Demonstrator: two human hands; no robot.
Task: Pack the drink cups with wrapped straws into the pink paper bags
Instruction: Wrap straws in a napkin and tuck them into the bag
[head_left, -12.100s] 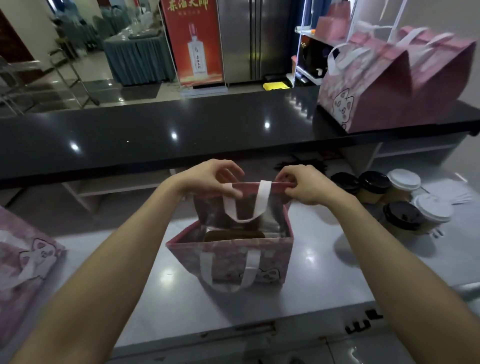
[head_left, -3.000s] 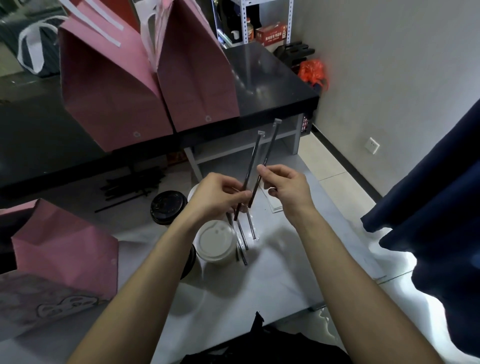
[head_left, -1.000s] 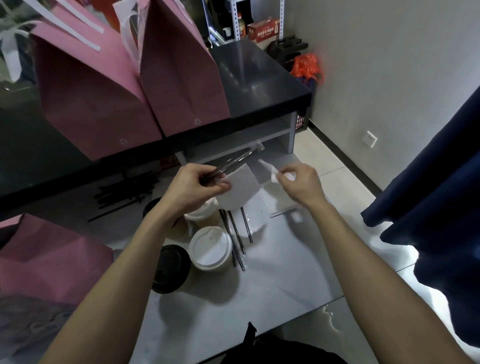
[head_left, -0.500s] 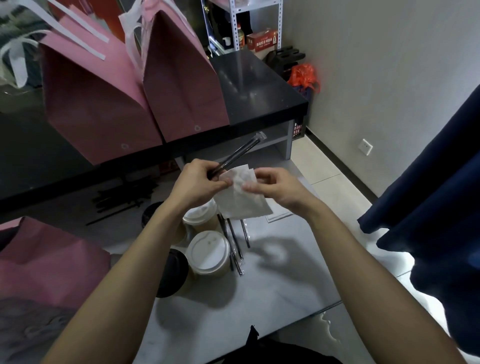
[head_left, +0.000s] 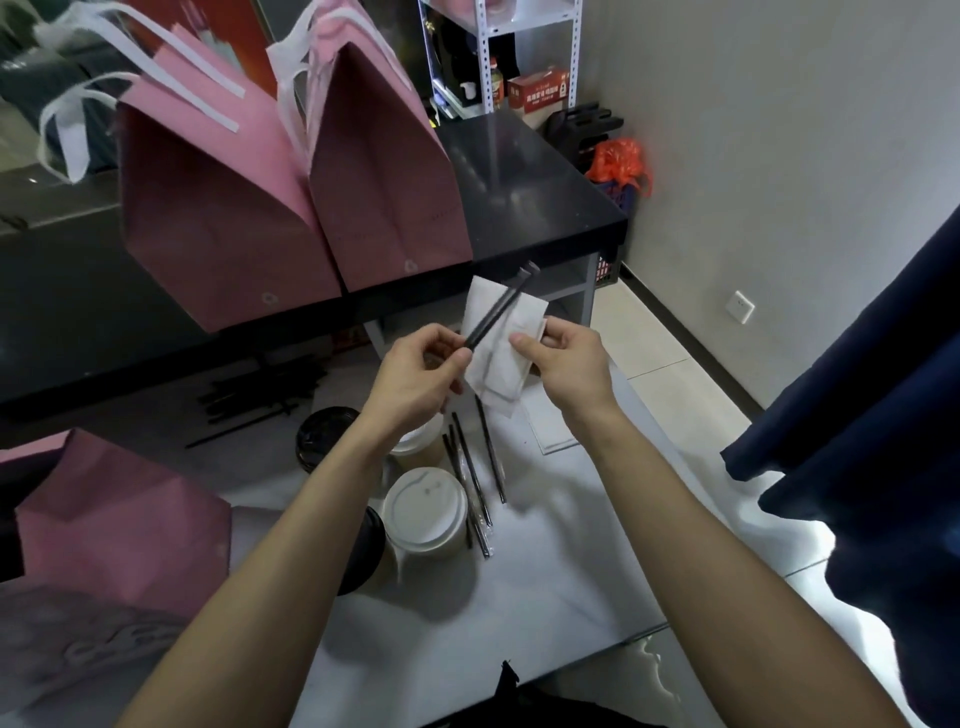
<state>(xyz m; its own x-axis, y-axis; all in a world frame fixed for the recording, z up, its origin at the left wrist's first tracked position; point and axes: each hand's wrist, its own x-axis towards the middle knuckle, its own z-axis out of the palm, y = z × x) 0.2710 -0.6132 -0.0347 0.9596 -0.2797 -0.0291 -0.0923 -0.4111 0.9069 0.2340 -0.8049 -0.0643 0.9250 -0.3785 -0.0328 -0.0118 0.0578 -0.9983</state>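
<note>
Counter (head_left: 545, 582) cups (head_left: 427, 512) sit partly hidden beneath left hand (head_left: 415, 376)

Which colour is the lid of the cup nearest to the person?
White lid, head view.

At the upper middle of the frame we see a white metal shelving rack (head_left: 485, 47) holding a red cardboard box (head_left: 537, 93). Just right of it sits a crumpled orange plastic bag (head_left: 621, 161). A white wall socket (head_left: 740, 313) shows at middle right, and dark navy fabric (head_left: 883, 441) hangs down the right edge.
</note>
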